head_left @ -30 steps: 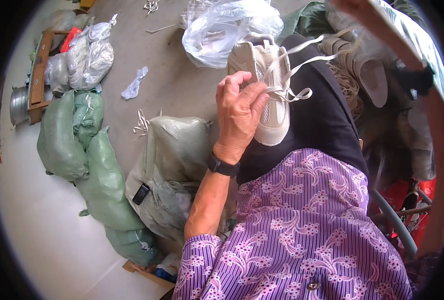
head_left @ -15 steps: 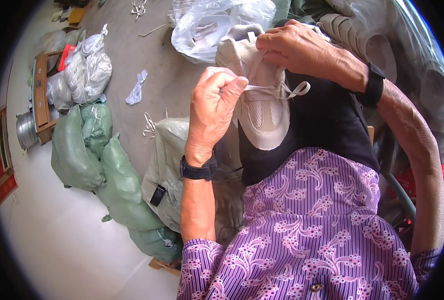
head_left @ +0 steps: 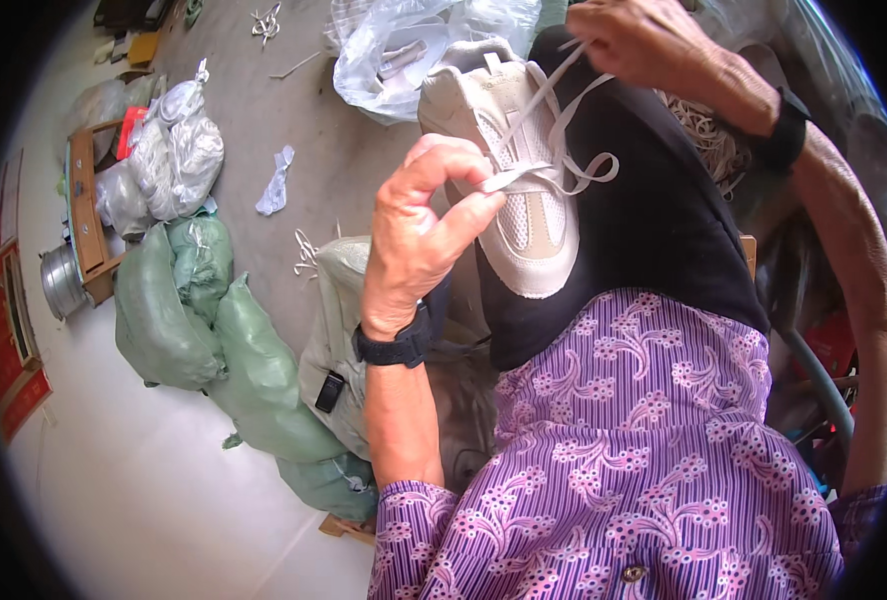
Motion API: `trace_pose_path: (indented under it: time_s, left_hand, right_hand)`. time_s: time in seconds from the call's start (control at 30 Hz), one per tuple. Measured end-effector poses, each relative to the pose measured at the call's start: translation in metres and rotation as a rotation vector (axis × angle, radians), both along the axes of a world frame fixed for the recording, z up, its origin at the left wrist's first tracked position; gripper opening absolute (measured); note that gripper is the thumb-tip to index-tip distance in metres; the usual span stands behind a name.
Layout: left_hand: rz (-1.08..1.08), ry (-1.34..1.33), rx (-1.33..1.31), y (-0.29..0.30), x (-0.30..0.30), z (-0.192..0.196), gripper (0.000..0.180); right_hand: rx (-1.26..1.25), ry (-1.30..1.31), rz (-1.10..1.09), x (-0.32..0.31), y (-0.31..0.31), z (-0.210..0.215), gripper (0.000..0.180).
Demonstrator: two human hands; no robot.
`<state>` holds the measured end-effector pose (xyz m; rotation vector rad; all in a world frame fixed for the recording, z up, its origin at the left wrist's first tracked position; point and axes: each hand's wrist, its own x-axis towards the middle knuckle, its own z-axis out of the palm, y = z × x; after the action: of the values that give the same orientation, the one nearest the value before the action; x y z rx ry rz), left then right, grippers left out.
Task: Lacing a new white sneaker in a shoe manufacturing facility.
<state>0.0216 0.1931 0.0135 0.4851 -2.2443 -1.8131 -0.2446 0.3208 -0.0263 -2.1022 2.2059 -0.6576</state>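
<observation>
- We rest the white sneaker (head_left: 524, 190) on our lap, over the black cloth (head_left: 654, 220); its long axis runs away from us, toe toward our body, heel toward the clear plastic bag (head_left: 404, 50) on the floor.
- Our left hand (head_left: 419, 240) sits just left of the sneaker's toe end, its grip closed, thumb and forefinger pinching one end of the white lace (head_left: 554, 150).
- Our right hand (head_left: 654, 40) is beyond the sneaker's heel end, to its right, its grip closed on the lace's other strands, drawn taut up off the eyelets.
- The left hand is the nearer to the sneaker; the lace runs slantwise between both grips, with a loop hanging off the sneaker's right side.
</observation>
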Motion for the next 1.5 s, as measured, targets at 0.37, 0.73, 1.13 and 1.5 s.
trace_pose_path:
  time_s: [0.37, 0.73, 1.13, 1.5]
  left_hand:
    - [0.588, 0.19, -0.424, 0.018, -0.014, -0.034, 0.017]
    - [0.491, -0.035, -0.508, 0.024, 0.003, -0.052, 0.021]
    - [0.336, -0.019, -0.313, 0.021, 0.0, -0.051, 0.043]
    - [0.368, -0.008, -0.236, 0.018, 0.002, -0.055, 0.042]
  right_hand:
    - [-0.032, -0.131, -0.015, 0.015, 0.008, 0.003, 0.012]
    - [-0.046, 0.045, -0.195, -0.021, 0.012, -0.006, 0.013]
    - [0.071, 0.15, -0.451, -0.044, 0.035, -0.002, 0.01]
    - [0.131, -0.324, 0.235, 0.095, 0.032, 0.016, 0.025]
